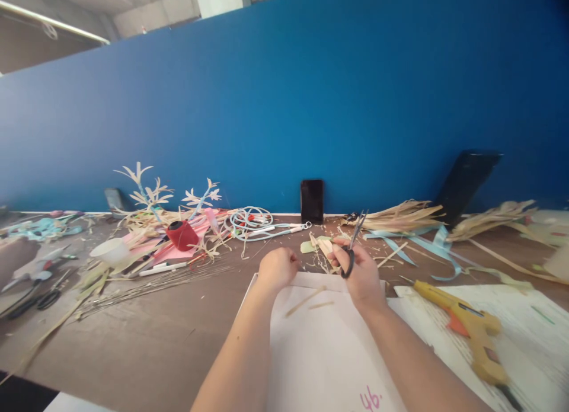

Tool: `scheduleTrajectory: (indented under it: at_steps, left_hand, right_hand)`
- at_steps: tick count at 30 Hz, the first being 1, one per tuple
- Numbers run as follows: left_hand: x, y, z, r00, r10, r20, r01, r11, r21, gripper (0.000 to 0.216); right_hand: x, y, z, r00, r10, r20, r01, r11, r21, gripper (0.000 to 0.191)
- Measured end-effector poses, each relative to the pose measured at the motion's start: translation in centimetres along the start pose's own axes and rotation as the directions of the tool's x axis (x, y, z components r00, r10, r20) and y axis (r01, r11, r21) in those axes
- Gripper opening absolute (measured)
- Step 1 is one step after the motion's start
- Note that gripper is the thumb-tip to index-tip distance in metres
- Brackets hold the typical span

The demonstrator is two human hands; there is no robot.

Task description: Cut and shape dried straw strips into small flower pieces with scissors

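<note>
My left hand (279, 267) is closed, its fingertips curled together above the far edge of a white box (306, 347); whatever they may pinch is too small to make out. My right hand (365, 277) grips a pair of dark-handled scissors (349, 264), the blades pointing up and away from me. Close to its fingertips is a pale strip of dried husk (326, 246); whether they touch it I cannot tell. Two thin tan strips (306, 302) rest on the box, which has "46." written in pink. Husk scraps and a light green piece (306, 246) lie just beyond.
A yellow glue gun (471, 323) rests on printed sheets (542, 323) at right. Husk bundles (400, 216) and blue ribbon (440, 246) lie behind it. A phone (312, 201) leans on the blue partition (284, 104). Left are a red spool (182, 235), white bowl (109, 252), wires (146, 290) and another person's hand (18, 258).
</note>
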State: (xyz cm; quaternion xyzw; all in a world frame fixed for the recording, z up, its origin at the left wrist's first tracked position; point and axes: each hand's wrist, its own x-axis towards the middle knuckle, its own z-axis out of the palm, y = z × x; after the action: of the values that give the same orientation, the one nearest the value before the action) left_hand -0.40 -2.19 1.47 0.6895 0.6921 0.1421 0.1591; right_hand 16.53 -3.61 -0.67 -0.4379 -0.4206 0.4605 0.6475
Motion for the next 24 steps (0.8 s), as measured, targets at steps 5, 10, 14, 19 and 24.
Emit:
scheduleTrajectory:
  at_steps: [5, 10, 14, 19, 24]
  left_hand:
    - [0.0, 0.3, 0.5, 0.998, -0.061, 0.036, 0.06, 0.998, 0.03, 0.018]
    - [-0.6, 0.0, 0.7, 0.991, -0.133, 0.031, 0.133, 0.991, 0.013, 0.015]
    - [-1.6, -0.1, 0.3, 0.984, -0.178, 0.021, 0.179, 0.984, -0.015, 0.016]
    - [-1.4, 0.0, 0.4, 0.998, -0.067, 0.012, 0.066, 0.998, 0.017, 0.022]
    - [0.1, 0.5, 0.4, 0.992, 0.086, 0.088, -0.097, 0.985, 0.141, 0.02]
  right_hand:
    - [-1.0, -0.2, 0.7, 0.996, -0.072, 0.046, 0.08, 0.977, -0.197, 0.036]
    - [-1.5, 0.0, 1.2, 0.999, -0.044, -0.002, 0.043, 0.976, -0.215, 0.04]
    - [-1.9, 0.2, 1.8, 0.999, -0.045, -0.015, 0.041, 0.977, -0.211, 0.036]
    - [-2.1, 0.3, 1.8, 0.999, -0.035, -0.04, 0.025, 0.978, -0.206, 0.033]
    - [-1.6, 1.2, 1.3, 0.999, -0.001, -0.05, -0.007, 0.987, -0.163, 0.034]
